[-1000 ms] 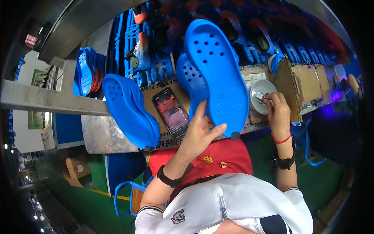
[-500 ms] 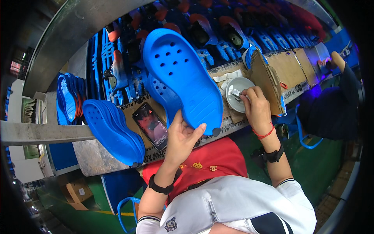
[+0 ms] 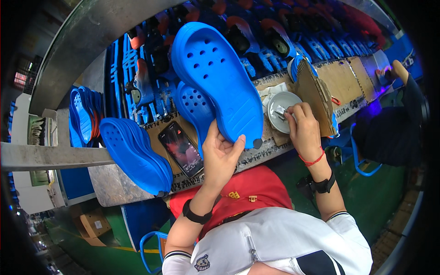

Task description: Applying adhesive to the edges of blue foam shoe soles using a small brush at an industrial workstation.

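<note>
A bench is bearing a stack of blue soles. Above it another blue sole is slanting, the left hand gripping its narrow end (thumb on top). The right hand is bending, fingertips drawn together; whether it is holding anything, I cannot tell. A phone is lying between stack and left hand; a bowl is sitting under the right.

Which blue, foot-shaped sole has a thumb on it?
The upper blue sole with round holes, under the thumb of the left hand. It partly covers another blue sole; the stacked blue soles lie farther left.
</note>
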Demonstrator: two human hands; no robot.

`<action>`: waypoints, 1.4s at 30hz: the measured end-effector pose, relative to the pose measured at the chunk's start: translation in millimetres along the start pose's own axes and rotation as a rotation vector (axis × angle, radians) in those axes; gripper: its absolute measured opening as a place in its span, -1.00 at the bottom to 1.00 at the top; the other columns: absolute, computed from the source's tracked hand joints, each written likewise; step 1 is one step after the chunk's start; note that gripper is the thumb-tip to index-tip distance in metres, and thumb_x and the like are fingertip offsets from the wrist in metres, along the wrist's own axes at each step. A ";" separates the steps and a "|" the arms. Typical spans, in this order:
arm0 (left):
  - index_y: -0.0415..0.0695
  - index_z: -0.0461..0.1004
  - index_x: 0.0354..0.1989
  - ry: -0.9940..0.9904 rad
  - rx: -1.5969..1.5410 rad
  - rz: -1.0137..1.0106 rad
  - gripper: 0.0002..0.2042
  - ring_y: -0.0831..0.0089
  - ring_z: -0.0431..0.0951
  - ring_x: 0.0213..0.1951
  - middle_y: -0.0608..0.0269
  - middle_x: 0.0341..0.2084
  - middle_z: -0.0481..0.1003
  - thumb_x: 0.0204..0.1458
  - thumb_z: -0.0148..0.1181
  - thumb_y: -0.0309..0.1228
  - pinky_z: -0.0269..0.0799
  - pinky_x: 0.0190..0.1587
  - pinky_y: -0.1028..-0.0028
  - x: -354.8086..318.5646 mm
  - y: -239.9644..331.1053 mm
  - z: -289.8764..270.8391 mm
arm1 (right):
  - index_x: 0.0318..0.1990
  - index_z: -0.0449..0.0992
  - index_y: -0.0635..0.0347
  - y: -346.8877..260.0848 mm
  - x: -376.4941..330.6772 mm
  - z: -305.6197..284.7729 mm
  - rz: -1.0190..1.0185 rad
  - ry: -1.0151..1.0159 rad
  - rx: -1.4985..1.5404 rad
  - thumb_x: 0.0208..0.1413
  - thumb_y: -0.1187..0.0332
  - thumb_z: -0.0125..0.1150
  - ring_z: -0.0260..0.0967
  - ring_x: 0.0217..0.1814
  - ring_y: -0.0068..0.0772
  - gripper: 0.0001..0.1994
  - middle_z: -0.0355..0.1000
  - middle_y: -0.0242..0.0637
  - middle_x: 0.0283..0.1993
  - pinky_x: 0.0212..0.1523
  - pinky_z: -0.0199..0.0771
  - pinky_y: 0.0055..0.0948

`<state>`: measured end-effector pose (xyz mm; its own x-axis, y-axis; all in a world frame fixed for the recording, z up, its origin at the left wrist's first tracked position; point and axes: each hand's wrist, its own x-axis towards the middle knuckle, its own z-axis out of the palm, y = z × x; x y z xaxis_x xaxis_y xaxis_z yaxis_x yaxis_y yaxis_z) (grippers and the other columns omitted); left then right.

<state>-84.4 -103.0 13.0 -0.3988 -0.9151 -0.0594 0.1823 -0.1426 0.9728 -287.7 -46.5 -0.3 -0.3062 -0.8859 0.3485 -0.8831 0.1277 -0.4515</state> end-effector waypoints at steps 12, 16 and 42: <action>-0.36 0.12 0.14 0.038 -0.021 0.027 -0.49 0.45 0.51 -0.16 0.03 -0.14 0.44 -0.04 0.08 -0.70 0.46 -0.13 0.53 6.2 -2.5 10.8 | -0.33 0.38 0.24 1.0 0.6 2.2 -0.011 0.014 0.010 0.07 0.46 0.10 0.40 -0.42 0.05 -0.93 0.32 -0.11 -0.24 -0.43 0.42 -0.12; -0.35 0.12 0.15 0.032 -0.013 0.048 -0.49 0.45 0.52 -0.17 0.03 -0.15 0.45 -0.02 0.09 -0.69 0.46 -0.14 0.54 8.3 -1.1 15.5 | -0.33 0.37 0.24 3.6 0.1 5.3 -0.013 -0.032 -0.026 0.07 0.46 0.09 0.40 -0.44 0.05 -0.93 0.32 -0.10 -0.25 -0.45 0.42 -0.12; -0.33 0.11 0.18 0.033 0.018 0.111 -0.47 0.46 0.51 -0.17 0.04 -0.15 0.45 -0.01 0.10 -0.67 0.48 -0.14 0.53 16.7 -0.9 23.7 | -0.31 0.36 0.26 4.8 0.1 1.0 -0.030 -0.027 -0.019 0.08 0.47 0.09 0.40 -0.42 0.05 -0.93 0.31 -0.11 -0.22 -0.46 0.43 -0.13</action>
<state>-112.5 -109.2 16.4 -0.3471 -0.9369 0.0420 0.2071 -0.0329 0.9778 -291.6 -46.4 -3.3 -0.2697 -0.9011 0.3395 -0.8985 0.1087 -0.4252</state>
